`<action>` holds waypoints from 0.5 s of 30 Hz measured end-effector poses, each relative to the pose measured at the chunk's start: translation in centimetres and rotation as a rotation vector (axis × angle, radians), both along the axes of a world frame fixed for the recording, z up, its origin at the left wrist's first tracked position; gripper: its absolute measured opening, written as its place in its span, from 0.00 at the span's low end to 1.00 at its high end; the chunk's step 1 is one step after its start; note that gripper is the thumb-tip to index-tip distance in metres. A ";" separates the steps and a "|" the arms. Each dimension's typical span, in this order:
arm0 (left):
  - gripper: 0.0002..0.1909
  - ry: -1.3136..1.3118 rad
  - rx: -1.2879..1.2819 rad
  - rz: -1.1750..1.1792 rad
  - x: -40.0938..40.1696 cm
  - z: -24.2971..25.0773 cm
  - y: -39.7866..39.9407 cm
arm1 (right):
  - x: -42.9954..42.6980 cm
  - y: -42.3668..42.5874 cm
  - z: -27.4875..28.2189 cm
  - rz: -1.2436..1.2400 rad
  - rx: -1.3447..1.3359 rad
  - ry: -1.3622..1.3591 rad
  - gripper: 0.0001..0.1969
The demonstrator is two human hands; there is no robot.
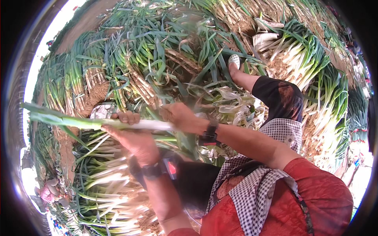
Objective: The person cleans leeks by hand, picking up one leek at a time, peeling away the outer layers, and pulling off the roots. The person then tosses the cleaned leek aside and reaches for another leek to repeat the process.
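My left hand (pixel 135 141) wraps around a thick green onion (pixel 109 123), fingers over the top and thumb along its near side. The stalk lies almost level, its green leaves pointing left and its white shank towards my right hand. My right hand (pixel 184 118) is curled into a fist against the white end and covers part of it. Whether its fingers pinch an outer layer is hidden. Below the wrists, a blurred green leaf (pixel 189 143) hangs down. Under my left forearm lie rows of clean white-shanked green onions (pixel 112 188) with roots attached.
Untrimmed bundles with brown outer skins (pixel 141 82) are piled ahead. Between my legs is a heap of pale peeled skins (pixel 233 103). More cleaned green onions (pixel 322 109) are stacked at my right. My shoe (pixel 234 61) rests among loose leaves. A person in pink (pixel 48 191) appears far left.
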State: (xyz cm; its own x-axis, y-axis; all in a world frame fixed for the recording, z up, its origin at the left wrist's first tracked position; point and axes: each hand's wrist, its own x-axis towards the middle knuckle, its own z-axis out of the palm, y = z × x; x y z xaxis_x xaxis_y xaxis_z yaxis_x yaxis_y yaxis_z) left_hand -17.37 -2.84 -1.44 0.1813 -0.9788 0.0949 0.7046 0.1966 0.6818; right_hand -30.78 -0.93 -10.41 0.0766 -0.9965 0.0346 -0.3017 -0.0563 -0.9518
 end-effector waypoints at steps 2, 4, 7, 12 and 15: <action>0.23 0.045 -0.069 -0.111 0.2 -0.5 -0.6 | -0.3 0.3 -0.4 -0.022 0.123 -0.210 0.16; 0.24 0.196 -0.113 -0.393 -0.1 -0.1 -0.7 | -1.2 0.8 -0.5 -0.045 0.247 -0.417 0.18; 0.25 0.201 -0.218 -0.473 -0.7 1.1 -1.1 | -4.4 1.1 -3.0 -0.010 0.592 -1.394 0.15; 0.24 0.283 -0.224 -0.444 1.3 0.7 -1.1 | -7.3 3.7 2.1 -0.055 0.477 -1.138 0.11; 0.20 0.363 -0.280 -0.501 2.8 1.2 -1.5 | -12.6 4.7 1.6 0.180 0.400 -1.754 0.07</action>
